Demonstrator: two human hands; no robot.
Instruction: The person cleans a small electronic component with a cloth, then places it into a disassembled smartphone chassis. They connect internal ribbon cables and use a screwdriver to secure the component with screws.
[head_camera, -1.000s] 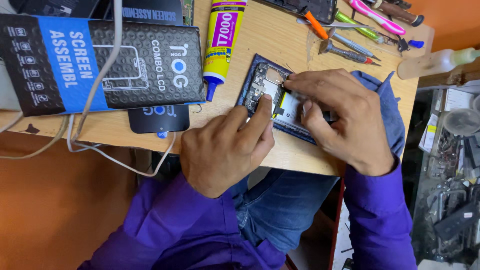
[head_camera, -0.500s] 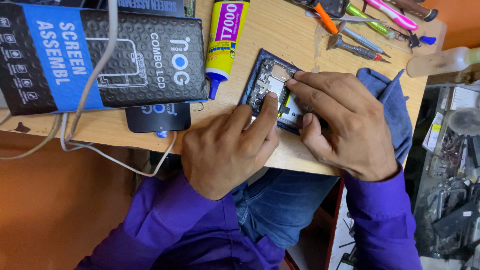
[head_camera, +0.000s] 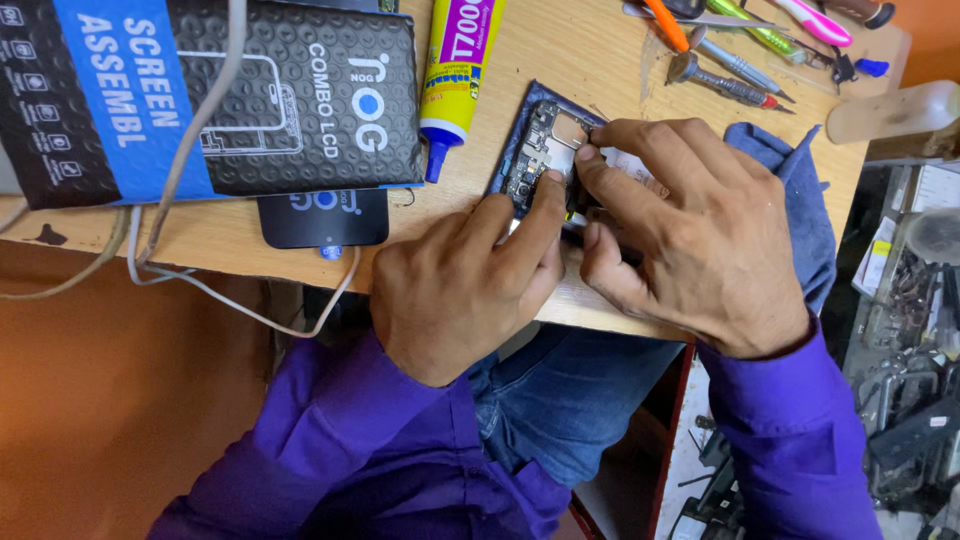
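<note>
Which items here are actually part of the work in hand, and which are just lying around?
In use:
- opened phone, circuit side up
- left hand, finger pressing on it
- right hand, fingertips pinching a part inside
- blue cloth under the phone

Lying about:
- glue tube
- black padded package
- screwdrivers
- white cable

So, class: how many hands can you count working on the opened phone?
2. The left hand presses a finger on the phone from the near side; the right hand pinches a part at its top edge. No other hands show.
</note>
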